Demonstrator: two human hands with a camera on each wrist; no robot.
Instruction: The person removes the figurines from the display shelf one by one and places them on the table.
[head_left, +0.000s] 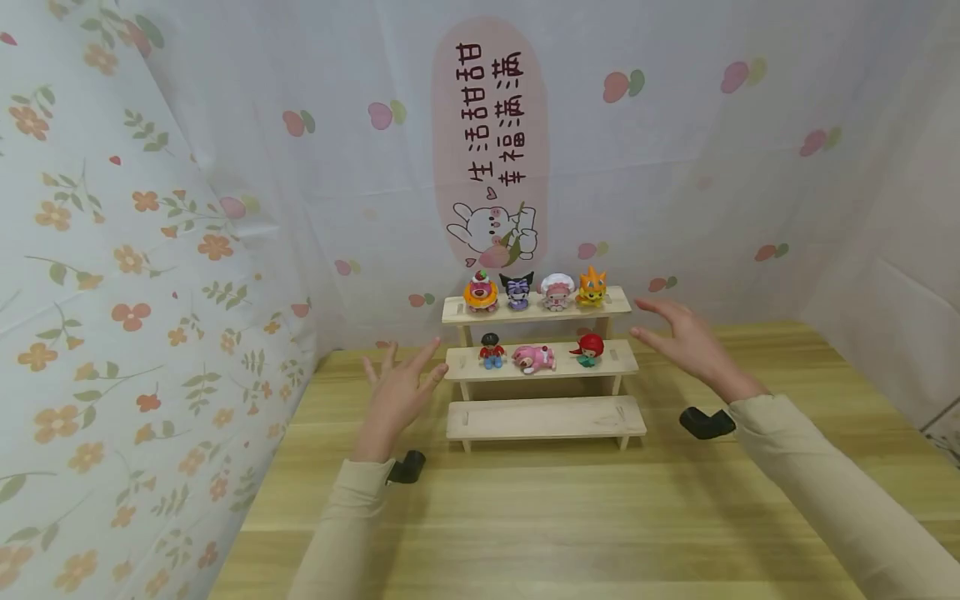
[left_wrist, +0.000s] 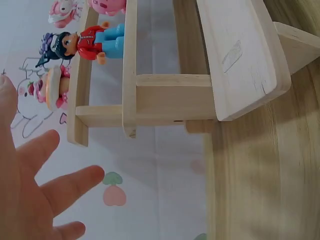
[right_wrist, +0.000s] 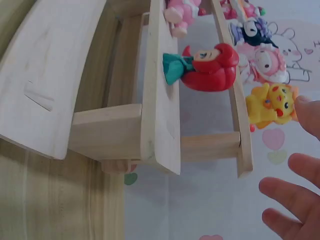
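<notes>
2 hands [head_left: 397, 396] [head_left: 686, 343] beside 3-tier shelf [head_left: 543, 418]

I see the right hand [right_wrist: 292, 197], fingers apart, at the frame's lower right, near a yellow figurine [right_wrist: 267, 106]; a red-haired figurine [right_wrist: 215, 72] sits at upper centre on the wooden stand [right_wrist: 50, 65].

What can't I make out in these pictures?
Left wrist view: the glossy pink figurine lying on the pale wooden middle shelf, partly cut off by the top edge.
Right wrist view: the bare right hand, partly cut off by the right edge.
Head view: that figurine's facial details, too small.
</notes>
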